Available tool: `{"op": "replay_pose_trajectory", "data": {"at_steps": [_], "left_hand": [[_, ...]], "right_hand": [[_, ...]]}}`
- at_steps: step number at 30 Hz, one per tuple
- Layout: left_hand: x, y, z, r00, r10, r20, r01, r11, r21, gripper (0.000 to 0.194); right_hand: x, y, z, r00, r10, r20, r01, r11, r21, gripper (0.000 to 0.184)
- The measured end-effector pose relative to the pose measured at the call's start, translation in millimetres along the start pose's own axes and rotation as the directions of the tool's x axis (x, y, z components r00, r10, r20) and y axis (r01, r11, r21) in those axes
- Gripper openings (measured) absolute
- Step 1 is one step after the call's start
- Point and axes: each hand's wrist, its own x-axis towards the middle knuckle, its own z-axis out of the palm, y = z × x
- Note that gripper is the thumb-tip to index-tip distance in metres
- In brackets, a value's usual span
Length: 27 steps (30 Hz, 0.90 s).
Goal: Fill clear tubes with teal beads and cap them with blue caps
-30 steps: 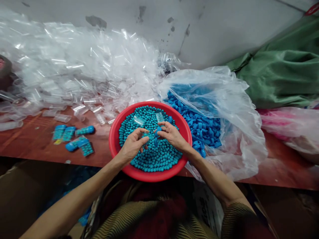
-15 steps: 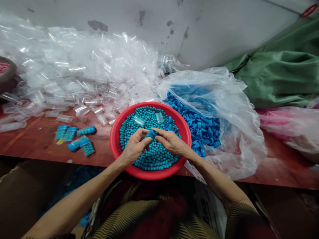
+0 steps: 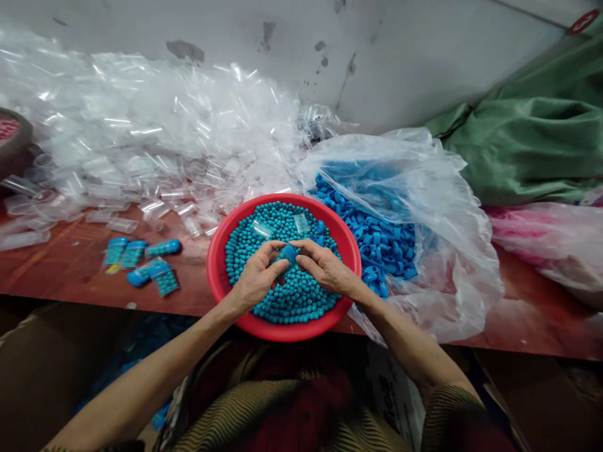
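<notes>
Over a red basin (image 3: pixel 217 276) of teal beads (image 3: pixel 292 307), both hands meet at a small clear tube filled with beads. My left hand (image 3: pixel 259 270) is closed around the tube, its fingers hiding most of it. A blue cap (image 3: pixel 289 252) sits at the tube's end, pinched between the thumb and fingertips of my right hand (image 3: pixel 325 265). Whether the cap is fully seated I cannot tell. On the beads behind the hands lie an empty clear tube (image 3: pixel 262 228) and another clear tube (image 3: pixel 301 222). Loose blue caps (image 3: pixel 320 233) rest at the basin's right side.
A big heap of clear tubes (image 3: pixel 155 125) spreads across the left and back. Several capped, bead-filled tubes (image 3: pixel 134 252) lie left of the basin. To the right, a plastic bag (image 3: pixel 452 270) spills blue caps (image 3: pixel 386 248). Green cloth (image 3: pixel 532 144) stands behind it.
My right hand has brought a blue cap over to the bead-filled tube in my left hand. During the last half second the hands have barely shifted, with the cap at the tube's end.
</notes>
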Motion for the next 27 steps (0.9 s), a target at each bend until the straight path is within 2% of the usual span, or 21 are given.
{"op": "replay_pose_trajectory", "data": {"at_steps": [7, 12, 15, 18, 22, 27], "left_hand": [[-5, 5, 5.6, 0.991, -0.069, 0.113, 0.062, 0.996, 0.067, 0.051], [-5, 6, 9.8, 0.999, -0.042, 0.013, 0.041, 0.998, 0.049, 0.052], [-3, 7, 11.9, 0.998, -0.05, -0.036, 0.051, 0.999, 0.008, 0.054], [-4, 7, 15.1, 0.994, -0.083, -0.069, 0.079, 0.995, -0.058, 0.053], [-6, 8, 21.0, 0.986, -0.128, -0.103, 0.115, 0.985, -0.129, 0.045], [-3, 8, 19.4, 0.988, -0.12, -0.095, 0.109, 0.987, -0.114, 0.045]], "right_hand": [[0, 0, 2, 0.994, -0.062, -0.085, 0.064, 0.998, 0.026, 0.03], [3, 7, 7, 0.967, -0.219, -0.135, 0.206, 0.973, -0.099, 0.028], [5, 11, 10, 0.949, -0.273, -0.157, 0.245, 0.954, -0.172, 0.028], [3, 15, 12, 0.944, -0.291, -0.157, 0.252, 0.94, -0.232, 0.032], [-1, 18, 14, 0.946, -0.314, -0.084, 0.277, 0.914, -0.297, 0.036], [-3, 14, 6, 0.963, -0.259, -0.071, 0.233, 0.937, -0.261, 0.034]]}}
